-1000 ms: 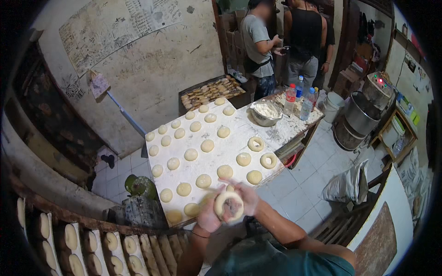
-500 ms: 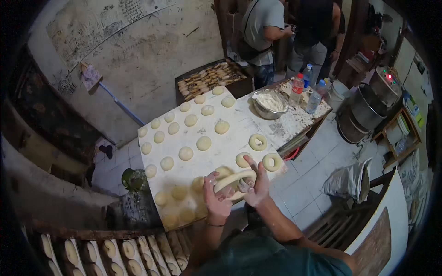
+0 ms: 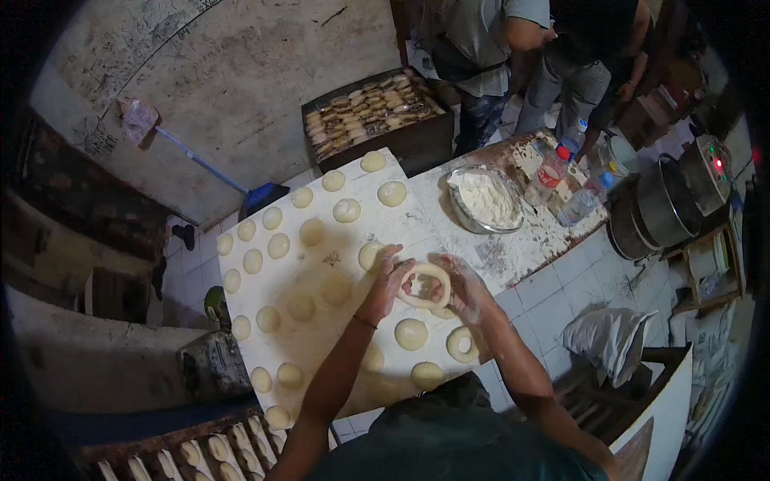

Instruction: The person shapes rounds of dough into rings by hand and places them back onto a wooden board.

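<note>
My left hand (image 3: 388,280) and my right hand (image 3: 464,289) grip opposite sides of a pale dough ring (image 3: 411,297), with fingers inside its hole. The ring is over the right part of a flour-dusted board (image 3: 313,361); more dough shows just beneath it. A dough ball (image 3: 411,334) lies below the held ring, and another ring (image 3: 463,343) rests to its right. Several more balls (image 3: 311,232) are spread across the board, partly in my shadow.
Behind the board are a steel bowl of flour (image 3: 485,200), plastic bottles (image 3: 553,172) and a tray of baked pieces (image 3: 361,112). Co-workers (image 3: 481,64) stand beyond. A steel mixer (image 3: 658,200), sack (image 3: 605,341) and broom (image 3: 261,195) surround the table; filled racks (image 3: 200,457) are lower left.
Both hands have moved forward with the dough ring, farther up the board and closer to the flour bowl. The view has shifted as my body leaned forward, and the shadow on the board has spread.
</note>
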`<state>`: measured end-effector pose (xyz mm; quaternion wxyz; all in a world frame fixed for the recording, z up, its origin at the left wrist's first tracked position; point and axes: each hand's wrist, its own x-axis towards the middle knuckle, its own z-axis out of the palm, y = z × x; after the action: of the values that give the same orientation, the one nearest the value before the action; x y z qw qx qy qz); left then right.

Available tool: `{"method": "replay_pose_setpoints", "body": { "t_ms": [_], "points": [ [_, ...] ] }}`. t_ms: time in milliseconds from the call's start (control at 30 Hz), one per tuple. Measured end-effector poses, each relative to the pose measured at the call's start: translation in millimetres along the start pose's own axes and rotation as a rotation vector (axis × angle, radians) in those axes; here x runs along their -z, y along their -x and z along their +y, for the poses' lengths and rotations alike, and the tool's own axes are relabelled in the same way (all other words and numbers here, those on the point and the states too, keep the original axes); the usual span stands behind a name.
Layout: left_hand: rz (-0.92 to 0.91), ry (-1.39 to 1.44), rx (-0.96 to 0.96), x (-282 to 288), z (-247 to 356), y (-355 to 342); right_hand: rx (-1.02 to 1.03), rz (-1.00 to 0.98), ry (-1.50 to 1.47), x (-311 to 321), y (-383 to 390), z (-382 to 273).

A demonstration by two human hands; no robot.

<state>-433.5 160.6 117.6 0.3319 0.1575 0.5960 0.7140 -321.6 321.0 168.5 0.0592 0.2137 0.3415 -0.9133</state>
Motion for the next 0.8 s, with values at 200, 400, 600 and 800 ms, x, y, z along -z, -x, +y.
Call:
{"method": "replay_pose_setpoints", "body": {
  "t_ms": [200,400,600,800],
  "points": [
    [0.114,-0.364,-0.058,-15,-6,-58,0.171,0.312,0.464,20,-73,-30],
    [0.115,-1.213,-0.532,-30,13,-33,0.417,0.272,0.776,40,-80,-46],
    [0.118,-1.411,-0.596,-38,10,-15,0.902,-0.030,1.348,4,-208,-69],
    [0.147,-1.380,-0.528,-38,48,16,0.603,-0.396,2.240,-3,-278,-76]
  ]
}}
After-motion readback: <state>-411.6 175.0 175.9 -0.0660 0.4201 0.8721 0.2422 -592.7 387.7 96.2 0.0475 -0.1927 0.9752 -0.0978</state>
